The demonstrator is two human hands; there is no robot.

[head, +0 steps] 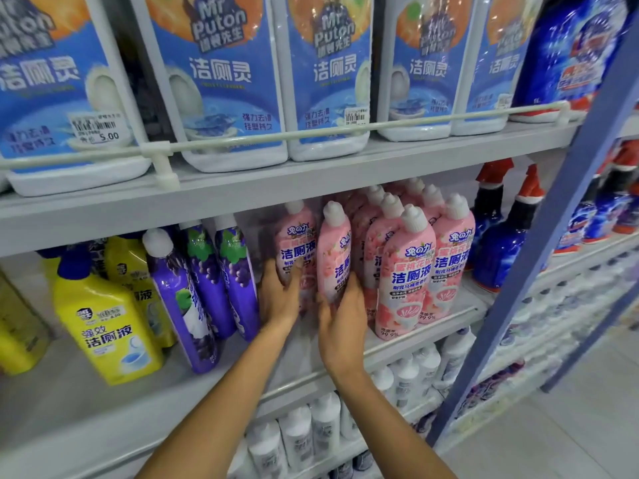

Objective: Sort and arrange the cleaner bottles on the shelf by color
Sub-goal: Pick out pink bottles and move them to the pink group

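On the middle shelf [103, 402] stand yellow cleaner bottles [107, 326] at the left, purple bottles [204, 278] beside them, and a block of pink bottles [408, 271] at the right. My left hand [278, 299] grips the lower part of one pink bottle [295, 240] at the left end of the pink group. My right hand [340, 323] holds the neighbouring pink bottle [333, 247] low on its body. Both bottles stand upright, close together.
White bottles with blue labels [224, 81] fill the upper shelf behind a rail [276, 134]. Dark blue spray bottles [501, 243] stand right of the pink ones. White bottles [311, 430] sit on the lower shelf. A blue shelf post [539, 257] rises at the right.
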